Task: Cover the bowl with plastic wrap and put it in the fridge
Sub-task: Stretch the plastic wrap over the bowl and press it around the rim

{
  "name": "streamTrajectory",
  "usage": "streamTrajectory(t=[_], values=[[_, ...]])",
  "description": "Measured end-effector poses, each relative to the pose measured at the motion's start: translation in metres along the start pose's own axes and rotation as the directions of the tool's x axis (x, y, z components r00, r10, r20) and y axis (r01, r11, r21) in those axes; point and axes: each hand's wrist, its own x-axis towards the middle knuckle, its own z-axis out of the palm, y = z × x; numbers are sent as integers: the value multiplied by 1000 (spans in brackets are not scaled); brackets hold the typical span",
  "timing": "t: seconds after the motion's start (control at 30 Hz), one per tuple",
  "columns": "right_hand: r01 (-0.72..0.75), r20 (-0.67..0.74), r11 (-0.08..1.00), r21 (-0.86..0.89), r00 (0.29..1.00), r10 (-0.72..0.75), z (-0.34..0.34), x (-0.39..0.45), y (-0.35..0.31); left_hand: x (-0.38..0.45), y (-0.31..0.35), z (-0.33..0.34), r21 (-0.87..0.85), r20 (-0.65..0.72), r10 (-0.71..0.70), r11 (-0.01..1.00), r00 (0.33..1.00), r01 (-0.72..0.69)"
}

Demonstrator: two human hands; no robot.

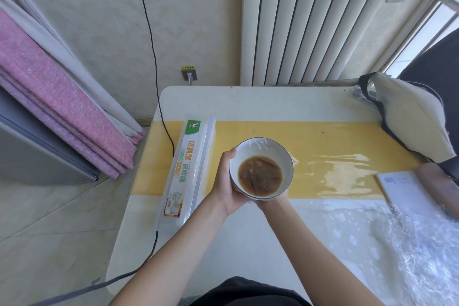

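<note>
A white bowl [263, 156] with a dark rim holds brown liquid, and clear plastic wrap lies stretched over its top. I hold it raised above the table's yellow band. My left hand [227, 181] grips its left side with the thumb up at the rim. My right hand [272, 202] cups it from underneath and is mostly hidden by the bowl. The plastic wrap dispenser box [187, 171] lies lengthwise on the table just left of the bowl. A grey fridge [37, 149] stands on the floor at the far left.
A cream and black bag [407, 117] sits at the table's [248, 104] right end, a white notebook [407, 191] in front of it. Crumpled clear film [417, 236] covers the near right of the table. A black cable [159, 97] runs along the table's left edge. Pink curtain [62, 97] hangs over the fridge.
</note>
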Motion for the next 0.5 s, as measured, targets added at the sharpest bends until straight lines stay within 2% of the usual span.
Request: streamTrajectory(t=[0.07, 0.13, 0.17, 0.23, 0.3, 0.4, 0.5], values=[[-34, -38, 986, -162, 999, 29, -2, 3, 2, 0, 2, -3, 8, -18, -14, 1000, 1000, 14], [-25, -156, 906, -422, 987, -45, -7, 7, 1, 0, 4, -6, 6, -39, -23, 1000, 999, 24], [-20, -196, 874, -486, 977, -87, -8, 6, -3, 0, 4, -7, 1, -52, -26, 1000, 998, 26], [-28, -311, 854, -519, 937, -159, -4, 2, -14, 0, 5, -10, -21, -68, -33, 999, 997, 32], [-53, -384, 863, -503, 908, -169, -3, -2, -27, 0, 5, -13, -40, -76, -39, 999, 996, 36], [-20, -333, 862, -506, 927, -174, -7, -5, -45, 1, 7, -19, -30, -128, -31, 999, 991, 27], [-40, -173, 738, -674, 979, -104, -11, -9, -61, 2, 10, -20, -10, -165, -19, 1000, 986, 18]])
